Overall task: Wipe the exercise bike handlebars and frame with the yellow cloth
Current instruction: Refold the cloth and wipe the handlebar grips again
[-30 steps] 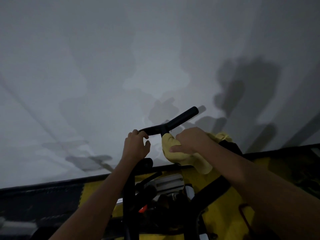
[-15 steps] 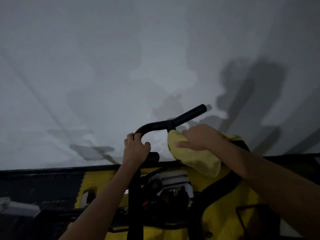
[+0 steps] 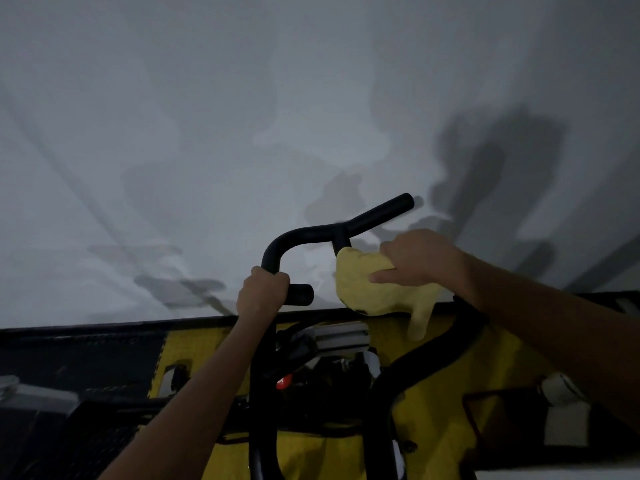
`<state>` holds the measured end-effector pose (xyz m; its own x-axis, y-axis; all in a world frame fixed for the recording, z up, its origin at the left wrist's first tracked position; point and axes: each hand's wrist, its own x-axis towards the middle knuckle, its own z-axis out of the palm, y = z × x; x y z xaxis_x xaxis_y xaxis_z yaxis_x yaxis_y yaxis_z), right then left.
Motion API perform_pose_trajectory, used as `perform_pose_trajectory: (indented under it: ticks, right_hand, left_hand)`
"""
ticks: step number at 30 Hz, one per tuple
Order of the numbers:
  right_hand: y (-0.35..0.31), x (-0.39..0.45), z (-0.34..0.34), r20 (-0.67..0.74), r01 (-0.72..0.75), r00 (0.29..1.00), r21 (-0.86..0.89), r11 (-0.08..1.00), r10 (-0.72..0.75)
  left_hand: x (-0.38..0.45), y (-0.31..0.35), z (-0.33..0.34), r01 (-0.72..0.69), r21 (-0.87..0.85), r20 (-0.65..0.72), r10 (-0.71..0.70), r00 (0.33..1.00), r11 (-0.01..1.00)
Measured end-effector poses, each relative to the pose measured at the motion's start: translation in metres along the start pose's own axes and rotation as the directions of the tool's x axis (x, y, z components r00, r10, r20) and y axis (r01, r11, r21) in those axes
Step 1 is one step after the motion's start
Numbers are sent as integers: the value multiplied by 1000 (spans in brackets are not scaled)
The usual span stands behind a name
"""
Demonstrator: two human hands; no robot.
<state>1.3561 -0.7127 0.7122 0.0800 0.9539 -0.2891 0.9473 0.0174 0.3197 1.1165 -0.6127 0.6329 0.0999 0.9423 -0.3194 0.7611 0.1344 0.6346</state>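
The black handlebars point(image 3: 311, 233) of the exercise bike curve up at the centre, one grip end pointing up and right. My left hand point(image 3: 262, 292) grips the left bar just below its bend. My right hand point(image 3: 417, 259) holds the yellow cloth point(image 3: 370, 287) wrapped round the centre stem under the bar junction; a strip of cloth hangs down to the right. The black frame tubes point(image 3: 412, 358) run down below both hands.
A pale wall point(image 3: 207, 133) with dark shadows fills the view above. Below lies a yellow and black floor mat point(image 3: 446, 403). A red knob point(image 3: 284, 382) and grey bike parts sit between the frame tubes. A white object point(image 3: 562, 396) stands at the lower right.
The view has tilted down, so more of the left bar bend and the floor shows. My right hand and the cloth have slid lower on the stem. My left hand keeps its grip.
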Motion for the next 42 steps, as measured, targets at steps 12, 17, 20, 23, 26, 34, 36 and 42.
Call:
perform_pose_trajectory:
  ticks: [12, 17, 20, 23, 26, 34, 36, 42]
  right_hand:
    - [-50, 65, 10, -19, -54, 998, 83, 995, 56]
    - [-70, 78, 16, -12, -213, 976, 139, 967, 216]
    - [-55, 51, 12, -14, -106, 994, 76, 992, 107]
    - [-22, 13, 4, -1, -40, 999, -9, 999, 40]
    - [-2, -2, -3, 54, -68, 996, -82, 994, 73]
    - [-53, 68, -1, 116, -191, 978, 176, 966, 172]
    - [-67, 88, 0, 235, -367, 925, 341, 865, 300]
    - [-78, 105, -5, 307, -450, 890, 467, 761, 338]
  left_hand:
    - [7, 0, 1, 8, -22, -33, -9, 999, 1000]
    - [-3, 2, -4, 15, -49, -7, -15, 1000, 999]
    - [-10, 3, -6, -7, -63, 5, 7, 1000, 998]
    - [-11, 4, -7, -16, -66, 13, 17, 1000, 998]
    - [-10, 5, -8, -15, -59, 11, 16, 1000, 998]
    - [4, 3, -1, 18, -10, -44, -18, 999, 1000]
    - [5, 3, 0, 19, -10, -48, -20, 999, 1000]
    - [2, 4, -3, 25, -9, -45, -25, 999, 1000]
